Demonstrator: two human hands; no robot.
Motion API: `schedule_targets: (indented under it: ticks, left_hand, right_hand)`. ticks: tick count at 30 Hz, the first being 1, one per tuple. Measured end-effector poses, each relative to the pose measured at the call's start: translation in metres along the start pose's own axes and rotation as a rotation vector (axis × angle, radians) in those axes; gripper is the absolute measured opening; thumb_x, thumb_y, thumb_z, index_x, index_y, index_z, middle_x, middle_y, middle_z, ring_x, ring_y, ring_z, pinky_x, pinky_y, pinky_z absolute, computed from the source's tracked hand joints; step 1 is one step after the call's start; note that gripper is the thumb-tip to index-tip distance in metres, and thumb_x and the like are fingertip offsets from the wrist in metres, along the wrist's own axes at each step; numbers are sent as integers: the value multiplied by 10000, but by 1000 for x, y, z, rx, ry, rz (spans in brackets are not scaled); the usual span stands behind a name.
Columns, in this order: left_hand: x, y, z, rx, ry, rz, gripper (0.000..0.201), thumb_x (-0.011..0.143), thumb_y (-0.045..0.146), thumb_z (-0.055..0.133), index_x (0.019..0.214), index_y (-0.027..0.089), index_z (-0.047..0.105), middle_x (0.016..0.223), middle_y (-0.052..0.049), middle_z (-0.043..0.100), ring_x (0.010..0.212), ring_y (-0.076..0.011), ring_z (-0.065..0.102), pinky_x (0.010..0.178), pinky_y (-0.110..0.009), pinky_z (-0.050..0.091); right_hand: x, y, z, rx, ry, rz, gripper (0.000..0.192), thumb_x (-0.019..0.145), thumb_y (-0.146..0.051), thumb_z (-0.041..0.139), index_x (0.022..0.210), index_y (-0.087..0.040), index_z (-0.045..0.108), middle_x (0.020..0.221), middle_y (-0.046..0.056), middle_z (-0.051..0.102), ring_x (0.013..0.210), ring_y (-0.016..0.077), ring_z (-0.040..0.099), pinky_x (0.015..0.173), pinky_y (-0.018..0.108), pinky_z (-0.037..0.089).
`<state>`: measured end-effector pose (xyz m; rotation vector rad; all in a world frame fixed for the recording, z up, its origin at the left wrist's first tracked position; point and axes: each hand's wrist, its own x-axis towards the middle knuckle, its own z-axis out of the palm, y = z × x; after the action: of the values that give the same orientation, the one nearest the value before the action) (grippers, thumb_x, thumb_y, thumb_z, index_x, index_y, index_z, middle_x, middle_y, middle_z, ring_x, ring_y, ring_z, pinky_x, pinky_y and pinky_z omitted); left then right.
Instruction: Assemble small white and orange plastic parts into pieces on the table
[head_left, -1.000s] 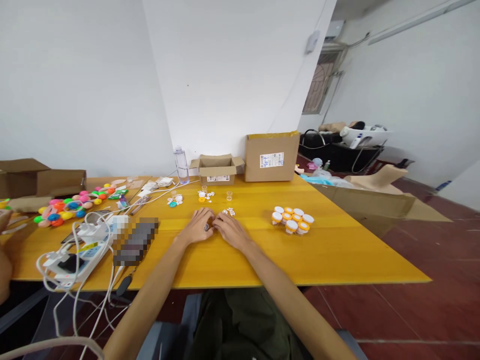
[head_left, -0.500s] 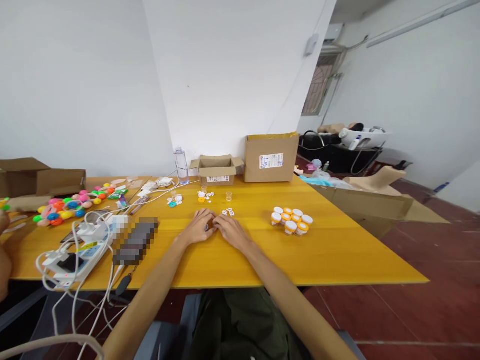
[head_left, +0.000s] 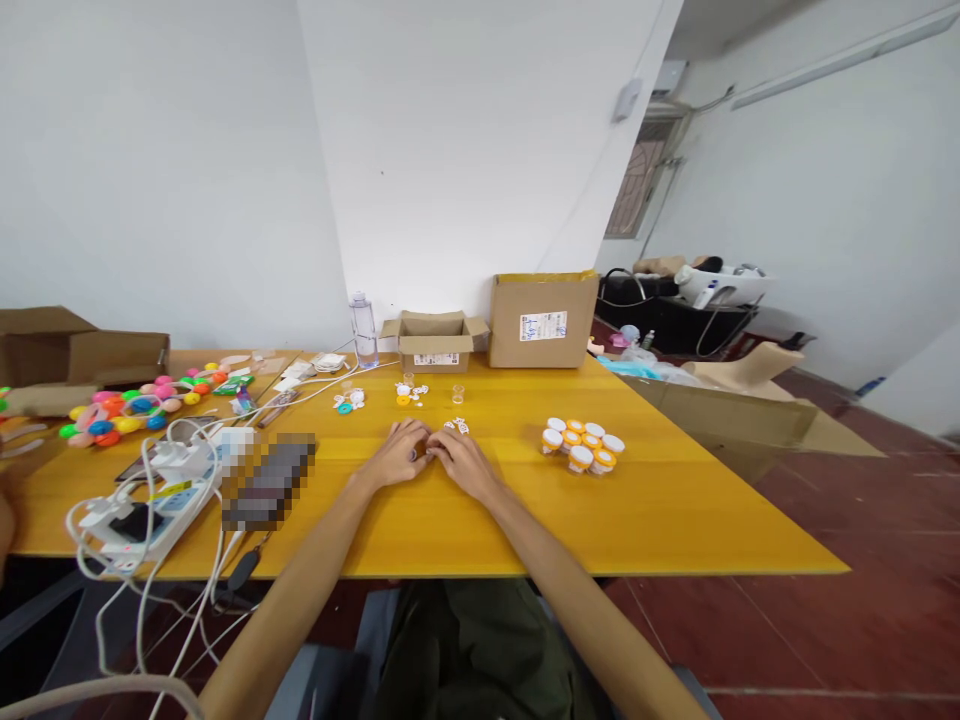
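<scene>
My left hand [head_left: 395, 453] and my right hand [head_left: 463, 463] meet low over the table, fingers curled in and fingertips nearly touching. A small pale rim shows at the left hand's fingers; whatever they close around is mostly hidden. Just beyond the right hand lie small white cut-out pieces [head_left: 459, 426]. Farther back stands a small clear cup [head_left: 458, 395]. White parts with an orange ring [head_left: 403, 400] lie left of it, and others with a teal ring [head_left: 345, 408] lie farther left. To the right sits a cluster of small jars [head_left: 581, 458] with white and orange lids.
Cardboard boxes stand against the wall, an open one [head_left: 433, 350] and a taller one [head_left: 541, 325], beside a clear bottle [head_left: 364, 335]. At left are a power strip [head_left: 161, 515] with cables, a blurred-out dark object [head_left: 270, 482] and colourful balls [head_left: 124, 410]. Another person's arm shows at the left edge.
My right fingers have shifted slightly at the meeting point of the hands. The view has turned a little, and the other person's arm at left shows less.
</scene>
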<state>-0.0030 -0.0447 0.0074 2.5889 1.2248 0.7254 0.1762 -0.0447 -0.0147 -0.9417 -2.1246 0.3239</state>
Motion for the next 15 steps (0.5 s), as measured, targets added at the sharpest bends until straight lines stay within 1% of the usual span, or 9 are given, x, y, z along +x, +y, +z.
schedule_targets:
  ticks: [4, 9, 15]
  left_hand:
    - [0, 1, 0, 2, 8, 8, 66, 862, 214, 529, 897, 243, 576, 973, -34, 615, 967, -229, 526, 897, -400, 401]
    - [-1, 5, -3, 15, 22, 5, 96, 843, 168, 522, 880, 245, 566, 988, -36, 614, 989, -235, 527, 895, -403, 395]
    - [-1, 5, -3, 30, 44, 24, 76, 851, 178, 517, 867, 238, 561, 1004, -38, 610, 986, -232, 517, 893, -398, 391]
  right_hand:
    - [0, 2, -1, 8, 48, 32, 186, 882, -104, 510, 883, -243, 635, 888, 26, 672, 817, 180, 622, 756, 294, 485]
    - [-1, 5, -2, -17, 112, 120, 172, 870, -103, 511, 882, -240, 614, 882, 23, 679, 800, 181, 632, 731, 286, 484]
    - [-3, 8, -1, -117, 65, 155, 244, 790, -27, 536, 869, -249, 599, 894, 21, 686, 828, 189, 644, 710, 281, 475]
